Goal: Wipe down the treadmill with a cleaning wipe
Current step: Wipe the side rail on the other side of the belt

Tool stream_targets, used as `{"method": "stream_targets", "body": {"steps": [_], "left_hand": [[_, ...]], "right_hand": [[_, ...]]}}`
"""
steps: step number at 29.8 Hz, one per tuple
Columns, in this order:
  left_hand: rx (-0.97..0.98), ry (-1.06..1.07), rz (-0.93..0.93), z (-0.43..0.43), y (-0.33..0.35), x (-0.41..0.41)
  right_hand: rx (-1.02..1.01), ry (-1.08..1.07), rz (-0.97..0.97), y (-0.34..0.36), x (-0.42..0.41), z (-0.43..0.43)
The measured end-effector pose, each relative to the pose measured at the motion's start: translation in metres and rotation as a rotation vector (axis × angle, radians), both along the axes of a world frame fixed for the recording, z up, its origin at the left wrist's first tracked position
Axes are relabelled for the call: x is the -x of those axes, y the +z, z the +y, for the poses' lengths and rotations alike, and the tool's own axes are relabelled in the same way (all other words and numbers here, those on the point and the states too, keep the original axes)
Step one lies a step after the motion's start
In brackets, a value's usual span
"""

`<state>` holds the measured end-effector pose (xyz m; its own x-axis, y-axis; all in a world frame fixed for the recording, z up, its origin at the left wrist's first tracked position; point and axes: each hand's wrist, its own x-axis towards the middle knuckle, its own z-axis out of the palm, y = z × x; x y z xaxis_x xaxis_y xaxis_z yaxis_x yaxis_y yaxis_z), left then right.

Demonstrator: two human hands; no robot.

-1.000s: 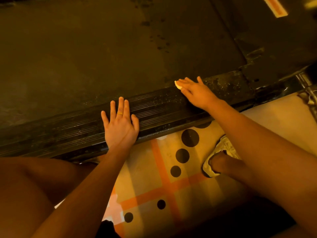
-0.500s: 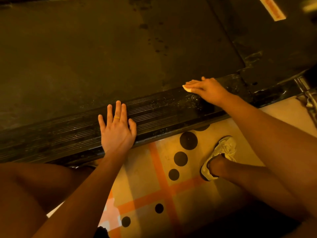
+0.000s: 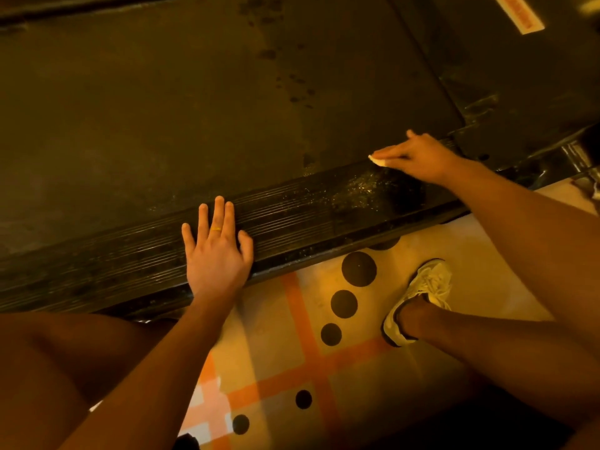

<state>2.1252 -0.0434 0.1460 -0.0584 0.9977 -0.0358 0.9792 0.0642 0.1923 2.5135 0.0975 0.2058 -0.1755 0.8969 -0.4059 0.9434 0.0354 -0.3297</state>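
Floor (image 3: 480,280) here is a pale cream with a big orange cross (image 3: 311,362) marked on it. Three black dots (image 3: 358,268) sit just right of the cross above its crossbar, two smaller ones left of it below. White checks (image 3: 201,401) further left. Lighting's dim and super yellow.

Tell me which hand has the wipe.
The right hand, pressing the wipe onto the rail; the left hand lies flat on the rail, empty.
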Motion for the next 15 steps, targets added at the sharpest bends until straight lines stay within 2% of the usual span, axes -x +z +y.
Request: {"method": "stream_targets", "body": {"steps": [3, 6, 8, 11, 15], "left_hand": [[0.003, -0.003, -0.001, 0.000, 0.000, 0.000], [0.000, -0.007, -0.005, -0.001, 0.002, 0.000], [-0.006, -0.009, -0.003, 0.000, 0.001, -0.001], [-0.002, -0.006, -0.001, 0.000, 0.000, -0.001], [0.003, -0.003, -0.006, 0.000, 0.001, 0.000]], "right_hand": [[-0.026, 0.005, -0.005, -0.001, 0.038, -0.006], [-0.037, 0.157, 0.089, -0.013, 0.098, -0.014], [-0.039, 0.218, 0.130, -0.020, 0.109, -0.014], [-0.052, 0.192, 0.099, -0.021, 0.068, -0.006], [-0.075, -0.020, 0.049, -0.017, -0.029, 0.001]]}}
